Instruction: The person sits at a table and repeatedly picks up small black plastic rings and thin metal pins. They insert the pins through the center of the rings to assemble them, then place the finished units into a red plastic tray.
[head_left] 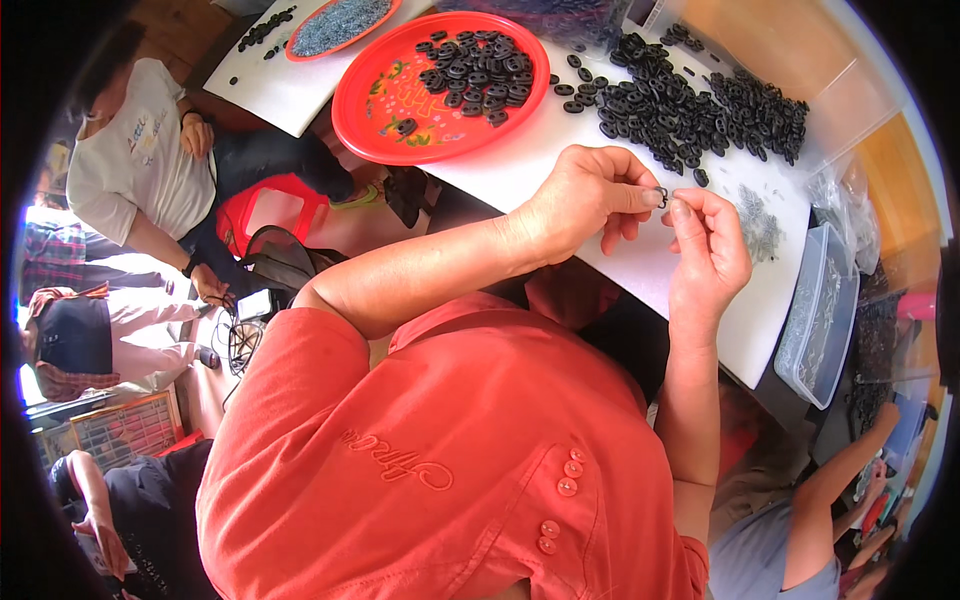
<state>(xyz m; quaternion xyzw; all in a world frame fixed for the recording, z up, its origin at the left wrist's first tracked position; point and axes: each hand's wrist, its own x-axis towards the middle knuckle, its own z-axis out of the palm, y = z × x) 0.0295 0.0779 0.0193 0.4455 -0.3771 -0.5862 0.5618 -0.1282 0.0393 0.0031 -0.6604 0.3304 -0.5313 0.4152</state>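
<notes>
Over the front of the white tabletop [690, 285], my left hand [597, 200] and my right hand [708, 238] meet fingertip to fingertip. Between them is a small dark piece with a ring-like outline [662, 197], pinched by thumb and forefinger on both sides. Fingers cover most of it, so its exact kind does not show. Just beyond my hands lies a spread heap of small black oval pieces [660, 110], some with two holes. A patch of tiny clear or grey bits [762, 225] lies right of my right hand.
Left of the heap, a red round tray [365, 110] holds more black pieces. A smaller red tray [300, 45] of bluish bits stands farther back. At the right edge is a clear plastic bin [815, 320]. Other people sit at left and lower right.
</notes>
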